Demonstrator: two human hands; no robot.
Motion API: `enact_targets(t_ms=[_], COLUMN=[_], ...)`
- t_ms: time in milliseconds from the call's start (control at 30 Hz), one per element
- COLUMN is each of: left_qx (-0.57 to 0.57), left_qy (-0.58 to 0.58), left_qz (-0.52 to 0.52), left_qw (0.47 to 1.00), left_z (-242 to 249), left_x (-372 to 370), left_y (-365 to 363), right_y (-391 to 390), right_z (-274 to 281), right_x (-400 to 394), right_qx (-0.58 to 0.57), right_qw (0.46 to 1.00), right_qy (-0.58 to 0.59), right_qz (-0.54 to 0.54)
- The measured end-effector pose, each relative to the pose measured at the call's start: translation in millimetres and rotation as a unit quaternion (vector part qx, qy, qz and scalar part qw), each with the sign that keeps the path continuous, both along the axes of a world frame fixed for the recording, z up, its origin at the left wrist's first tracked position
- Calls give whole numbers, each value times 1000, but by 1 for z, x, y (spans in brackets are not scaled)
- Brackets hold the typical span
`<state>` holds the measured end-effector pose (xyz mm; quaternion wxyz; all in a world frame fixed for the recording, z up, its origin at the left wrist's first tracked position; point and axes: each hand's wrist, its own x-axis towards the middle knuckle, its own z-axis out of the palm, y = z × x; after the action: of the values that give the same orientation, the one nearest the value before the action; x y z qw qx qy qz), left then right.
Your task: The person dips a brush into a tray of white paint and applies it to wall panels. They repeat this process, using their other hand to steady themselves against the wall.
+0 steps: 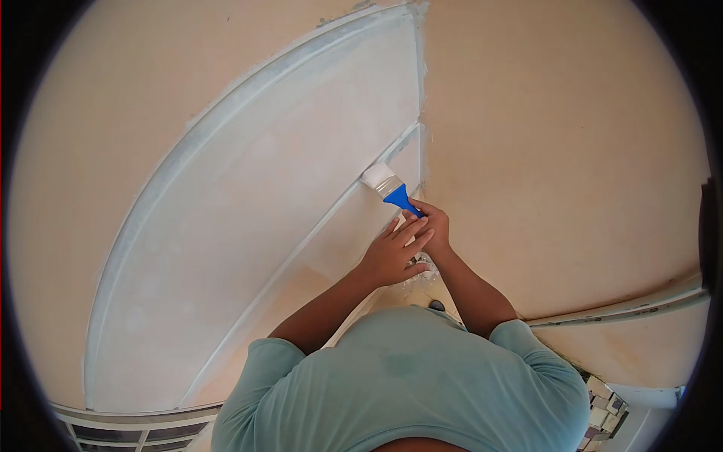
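Note:
My right hand (435, 226) is closed around the blue handle of a flat paintbrush (395, 196). The brush points up and to the left, and its white-coated bristles touch or nearly touch a thin diagonal molding (301, 245) on the wall. Just left of the handle is my left hand (393, 250), its fingers spread and overlapping my right hand in the view. No object shows in the left hand. Around the brush lies a pale, white-painted panel (256, 188), bordered by a curved molding (162, 162) with whitish paint on it.
Beige wall (557, 151) extends to the right of the panel, with uneven white paint along the dividing edge. A ledge or pipe-like strip (625, 309) runs at lower right. A window frame (135, 433) sits at lower left. White spatters show below my hands.

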<state>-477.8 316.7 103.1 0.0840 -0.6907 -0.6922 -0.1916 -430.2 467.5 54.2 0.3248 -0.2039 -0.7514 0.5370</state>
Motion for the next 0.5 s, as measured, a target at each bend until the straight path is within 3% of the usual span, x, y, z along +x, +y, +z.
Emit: enact_targets(t_ms=[200,400,500], left_qx=[12,-23,-63], left_qy=[1,-43,-65], left_qz=[-17,-1,31], left_qw=[1000,999,995], left_z=[8,-25,-17], left_x=[4,-10,-4], left_y=[-6,6,15], right_y=[-13,1,7], right_z=[8,-31,-36], right_x=[1,-14,-15], right_qx=[-24,-27,-123], right_qw=[996,999,990], right_qy=[59,14,67], right_qz=[-59,-27,26])
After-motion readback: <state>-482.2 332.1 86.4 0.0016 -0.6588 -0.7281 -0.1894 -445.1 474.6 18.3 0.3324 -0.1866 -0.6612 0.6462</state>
